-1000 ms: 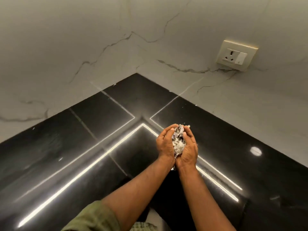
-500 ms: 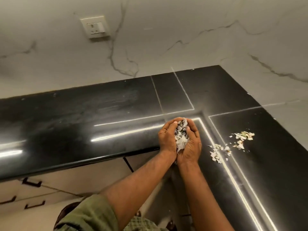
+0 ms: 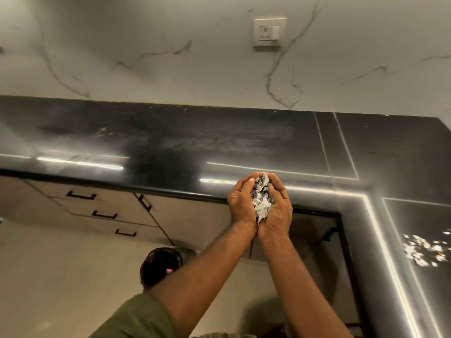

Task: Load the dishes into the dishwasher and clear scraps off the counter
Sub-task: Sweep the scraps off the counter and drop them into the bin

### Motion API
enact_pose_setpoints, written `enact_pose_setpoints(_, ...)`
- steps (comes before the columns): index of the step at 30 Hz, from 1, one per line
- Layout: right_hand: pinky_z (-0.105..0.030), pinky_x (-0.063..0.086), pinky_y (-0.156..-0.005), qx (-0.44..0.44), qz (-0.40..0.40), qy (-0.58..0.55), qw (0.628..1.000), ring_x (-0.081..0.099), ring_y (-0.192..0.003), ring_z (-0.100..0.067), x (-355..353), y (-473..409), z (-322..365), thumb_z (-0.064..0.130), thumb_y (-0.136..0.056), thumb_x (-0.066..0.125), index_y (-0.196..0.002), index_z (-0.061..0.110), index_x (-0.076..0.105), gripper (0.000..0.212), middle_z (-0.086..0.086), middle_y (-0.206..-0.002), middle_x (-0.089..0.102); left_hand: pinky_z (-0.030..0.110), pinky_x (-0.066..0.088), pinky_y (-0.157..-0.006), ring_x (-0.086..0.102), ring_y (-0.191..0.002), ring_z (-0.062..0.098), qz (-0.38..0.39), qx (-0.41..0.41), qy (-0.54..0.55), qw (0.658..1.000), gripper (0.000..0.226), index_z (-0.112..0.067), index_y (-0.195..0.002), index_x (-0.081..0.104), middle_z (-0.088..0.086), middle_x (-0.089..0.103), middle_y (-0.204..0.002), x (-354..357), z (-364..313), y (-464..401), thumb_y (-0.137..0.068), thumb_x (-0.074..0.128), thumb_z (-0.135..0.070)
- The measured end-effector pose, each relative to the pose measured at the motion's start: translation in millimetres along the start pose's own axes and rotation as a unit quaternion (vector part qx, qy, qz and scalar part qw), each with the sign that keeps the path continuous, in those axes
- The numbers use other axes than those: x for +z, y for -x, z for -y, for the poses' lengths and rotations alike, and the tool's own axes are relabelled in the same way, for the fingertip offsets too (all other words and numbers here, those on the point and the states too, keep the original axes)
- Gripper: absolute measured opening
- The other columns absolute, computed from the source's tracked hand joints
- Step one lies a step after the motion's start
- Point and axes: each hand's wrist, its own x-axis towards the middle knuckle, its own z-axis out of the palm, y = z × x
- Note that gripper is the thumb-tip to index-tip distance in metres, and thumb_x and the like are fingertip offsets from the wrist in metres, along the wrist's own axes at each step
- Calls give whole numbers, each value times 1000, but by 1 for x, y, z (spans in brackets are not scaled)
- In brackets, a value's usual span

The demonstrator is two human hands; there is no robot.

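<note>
A heap of white and grey paper scraps lies cupped between my two hands, which are pressed together side by side. My left hand curls round the heap's left side and my right hand round its right side. The hands hover just past the front edge of the black counter, above the cabinet fronts. More loose scraps lie scattered on the counter's right leg, well to the right of my hands. A dark round bin stands on the floor below, partly hidden by my left arm.
Beige drawers with black handles run under the counter at left. A wall socket sits on the marble wall above the counter. Pale floor spreads at lower left.
The view has swung left, away from the counter's corner. My cupped hands kept the scraps and now hang past the counter's edge, with the drawers, floor and bin come into sight.
</note>
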Motion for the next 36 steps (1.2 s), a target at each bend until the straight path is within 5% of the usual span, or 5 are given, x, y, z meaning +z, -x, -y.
enact_pose_setpoints(17, -48, 55, -106, 183, 30, 111, 976, 69, -115, -38, 50, 131, -232, -9, -95, 55, -112, 1, 74, 28, -29, -131, 68, 30, 60, -73, 75, -87, 23, -188, 84, 8, 979, 20, 2, -102, 74, 14, 77, -97, -241, -148, 19, -96, 56, 1)
enact_pose_setpoints(23, -43, 61, -97, 261, 31, 152, 953, 72, -110, -35, 62, 120, -284, -9, -96, 54, -112, 2, 74, 28, -26, -127, 71, 44, 58, -93, 73, -100, 33, -276, 95, 12, 956, 20, -7, -100, 80, 21, 76, -108, -285, -162, -11, -93, 61, -7)
enact_pose_setpoints(28, -36, 64, -80, 328, 21, 190, 925, 75, -100, -31, 56, 101, -337, -9, -97, 52, -111, 3, 74, 29, -21, -114, 76, 40, 59, -85, 74, -93, 31, -361, 93, 31, 927, 19, -7, -95, 80, 20, 77, -102, -323, -168, -36, -94, 61, -3)
enact_pose_setpoints(32, -38, 63, -89, 364, 18, 242, 899, 76, -100, -30, 35, 94, -380, -7, -99, 52, -115, 2, 73, 28, -20, -114, 77, 33, 59, -77, 75, -90, 27, -420, 84, 50, 902, 22, -7, -95, 79, 16, 78, -99, -363, -161, -49, -95, 59, 0)
enact_pose_setpoints(36, -33, 63, -88, 365, 15, 307, 879, 75, -107, -32, 0, 83, -417, -6, -101, 51, -122, 0, 71, 30, -21, -120, 75, 43, 59, -91, 75, -99, 35, -455, 26, 45, 889, 16, -8, -102, 79, 19, 77, -106, -412, -127, -64, -95, 65, -9)
